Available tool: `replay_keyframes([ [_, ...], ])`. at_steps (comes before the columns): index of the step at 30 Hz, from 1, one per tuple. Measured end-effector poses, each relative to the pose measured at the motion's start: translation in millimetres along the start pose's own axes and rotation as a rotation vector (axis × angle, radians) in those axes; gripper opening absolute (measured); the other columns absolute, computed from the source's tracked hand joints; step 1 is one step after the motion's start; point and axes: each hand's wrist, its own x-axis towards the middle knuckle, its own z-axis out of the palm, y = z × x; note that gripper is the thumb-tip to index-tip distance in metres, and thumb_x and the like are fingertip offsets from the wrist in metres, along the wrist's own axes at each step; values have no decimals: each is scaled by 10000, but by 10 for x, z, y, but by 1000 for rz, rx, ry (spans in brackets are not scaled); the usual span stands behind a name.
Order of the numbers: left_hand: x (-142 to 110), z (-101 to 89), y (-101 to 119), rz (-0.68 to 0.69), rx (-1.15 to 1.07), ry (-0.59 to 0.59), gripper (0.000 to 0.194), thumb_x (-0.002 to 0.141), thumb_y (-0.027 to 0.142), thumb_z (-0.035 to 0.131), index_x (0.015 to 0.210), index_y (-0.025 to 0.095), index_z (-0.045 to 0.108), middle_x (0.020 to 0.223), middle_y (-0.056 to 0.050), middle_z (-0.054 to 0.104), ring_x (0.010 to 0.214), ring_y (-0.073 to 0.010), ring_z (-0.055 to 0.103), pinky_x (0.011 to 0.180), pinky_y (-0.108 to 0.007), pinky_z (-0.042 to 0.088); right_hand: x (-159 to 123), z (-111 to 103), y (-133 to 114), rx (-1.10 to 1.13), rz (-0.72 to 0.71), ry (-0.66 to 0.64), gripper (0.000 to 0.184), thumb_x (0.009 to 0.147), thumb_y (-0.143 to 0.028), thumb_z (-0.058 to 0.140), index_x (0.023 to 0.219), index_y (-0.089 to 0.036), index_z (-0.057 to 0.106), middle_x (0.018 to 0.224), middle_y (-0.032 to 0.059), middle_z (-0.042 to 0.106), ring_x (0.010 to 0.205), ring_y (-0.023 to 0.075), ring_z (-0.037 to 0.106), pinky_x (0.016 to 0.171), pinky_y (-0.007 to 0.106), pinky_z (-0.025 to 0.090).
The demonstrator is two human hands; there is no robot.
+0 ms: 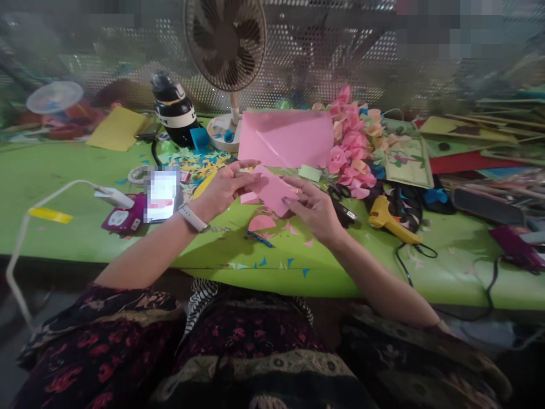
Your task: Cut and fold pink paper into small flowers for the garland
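Between my two hands is a pink piece of paper, held above the green table. My left hand pinches its upper left edge, and my right hand grips its right side with thumb and fingers. Below it lie a rounded pink paper cutout and a dark blue pen-like stick. A small pink paper piece rests just under my left fingers. Black-handled scissors lie partly hidden behind my right hand. Beyond my hands is a large pink sheet.
A fan and a black bottle stand at the back. Pink paper flowers are heaped right of the sheet. A yellow glue gun lies at right, a phone at left. Coloured scraps litter the green table.
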Motion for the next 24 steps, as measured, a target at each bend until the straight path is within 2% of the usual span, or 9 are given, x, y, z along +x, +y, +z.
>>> replay_keyframes([
  [2,-28,23,-54,-35,-81,-7,361,837,295,737,1170,189,644,1058,-60,740,1003,-176,711,911,-331,574,8,57,14,-5,-21,12,480,865,-371,666,1307,-190,622,871,31,744,701,165,708,707,360,639],
  [4,-55,25,-105,-56,-118,-34,309,813,296,762,1086,180,674,1058,-60,745,975,-175,708,895,-343,580,1,64,33,1,-48,-35,470,880,-366,642,1309,-177,613,907,48,753,733,170,717,724,366,636],
  [8,-86,-62,-184,-145,-175,-113,269,766,261,811,988,152,706,910,-30,744,799,-120,682,826,-306,583,-17,-71,72,26,-124,-279,525,885,-329,603,1377,-150,564,897,57,763,835,192,737,786,382,617],
  [11,-108,-135,-235,-235,-178,-208,273,723,238,846,934,126,715,854,-29,736,723,-101,658,748,-269,578,-17,-163,109,-52,-184,-428,506,885,-312,607,1363,-150,593,993,83,771,854,190,737,771,359,608],
  [15,-193,-147,-258,-280,-157,-302,355,710,267,866,995,118,717,888,-49,746,722,-109,659,706,-261,563,-56,-107,159,-270,-398,-423,338,915,-247,639,1234,-164,711,984,83,786,747,142,714,706,283,589],
  [18,-296,-121,-223,-309,-61,-437,317,740,311,860,948,118,719,773,-13,711,651,-79,614,671,-221,527,-135,-20,155,-350,-557,-413,216,949,-205,637,1112,-167,772,883,74,796,709,130,717,666,240,562],
  [20,-357,-101,-206,-315,-18,-543,278,762,336,844,886,123,716,742,-3,690,652,-76,605,660,-204,507,-195,14,130,-368,-596,-442,208,965,-209,634,1116,-175,774,828,60,794,680,120,716,630,219,540],
  [24,-417,-65,-246,-299,-32,-605,279,783,369,820,927,150,726,825,-15,709,713,-94,629,698,-216,515,-280,28,98,-428,-664,-490,251,997,-209,585,1186,-169,745,845,56,804,619,109,691,587,221,515],
])
